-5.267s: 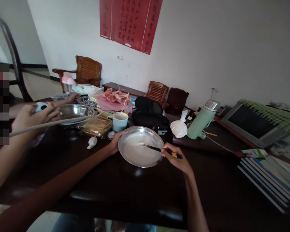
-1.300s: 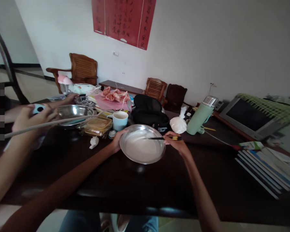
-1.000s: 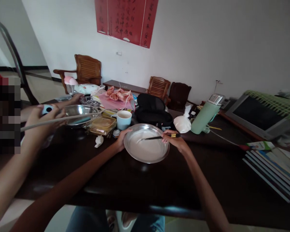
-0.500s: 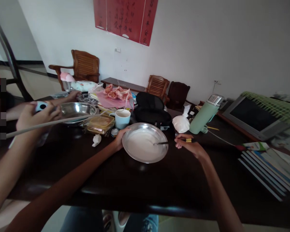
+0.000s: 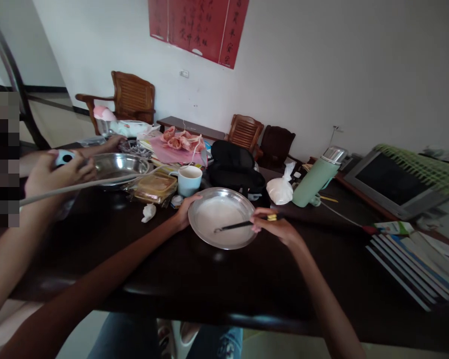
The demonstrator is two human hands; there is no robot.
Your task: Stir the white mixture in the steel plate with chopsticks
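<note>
A round metal basin [image 5: 254, 209] stands on the dark table with a pale, milky liquid [image 5: 224, 212] in it. My left hand [image 5: 187, 209] grips its left rim, thumb on top and the other fingers mostly hidden. Over the basin's right rim, my right hand [image 5: 271, 224] is closed round dark chopsticks [image 5: 235, 227] with gold bands. Their tips reach into the liquid near the basin's middle. Close to my left hand are a light blue mug [image 5: 189, 182], a small round lidded jar [image 5: 177, 201] and a crumpled white tissue [image 5: 148, 213].
Another person's hand [image 5: 56, 172] on the left holds a light blue device, near a second metal basin [image 5: 134, 172]. A plastic food box [image 5: 155, 187], black case [image 5: 234, 172], tied white bag [image 5: 280, 190], green thermos [image 5: 318, 179] and book stack [image 5: 407, 264] surround the work area.
My right hand has moved left with the chopsticks, whose tips have swept from the basin's right side toward its middle. My left hand keeps its grip on the rim.
</note>
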